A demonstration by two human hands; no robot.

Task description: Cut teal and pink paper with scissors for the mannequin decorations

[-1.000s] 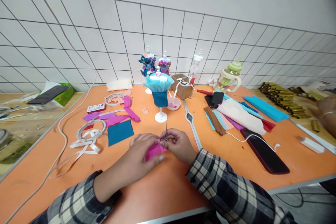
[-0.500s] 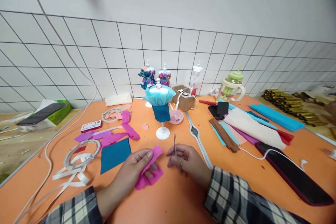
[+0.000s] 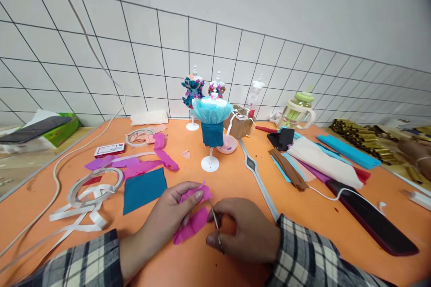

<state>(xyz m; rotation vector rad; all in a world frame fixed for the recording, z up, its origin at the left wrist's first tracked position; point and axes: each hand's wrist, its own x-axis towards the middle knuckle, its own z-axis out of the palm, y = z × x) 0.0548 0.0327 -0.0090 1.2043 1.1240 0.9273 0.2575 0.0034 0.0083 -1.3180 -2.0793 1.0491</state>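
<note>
My left hand (image 3: 171, 215) pinches a folded piece of magenta crepe paper (image 3: 193, 222) just above the orange table (image 3: 235, 179). My right hand (image 3: 244, 231) is closed round small scissors (image 3: 217, 226), whose blades lie against the right edge of the paper. Both plaid sleeves reach in from the bottom. Behind my hands stands a small mannequin (image 3: 211, 132) on a white foot, dressed in a light-blue and teal paper skirt.
A teal paper square (image 3: 144, 190), magenta strips (image 3: 134, 163) and white ribbon coils (image 3: 90, 193) lie left. Right: stacked coloured papers (image 3: 319, 157), a dark phone with cable (image 3: 370, 217), a green cup (image 3: 298, 110), gold strips (image 3: 363, 136). Another person's hand (image 3: 415, 150) shows at far right.
My right hand has turned the scissors from pointing upward down onto the magenta paper. My left hand has kept the paper, now closer to me. The camera has shifted slightly.
</note>
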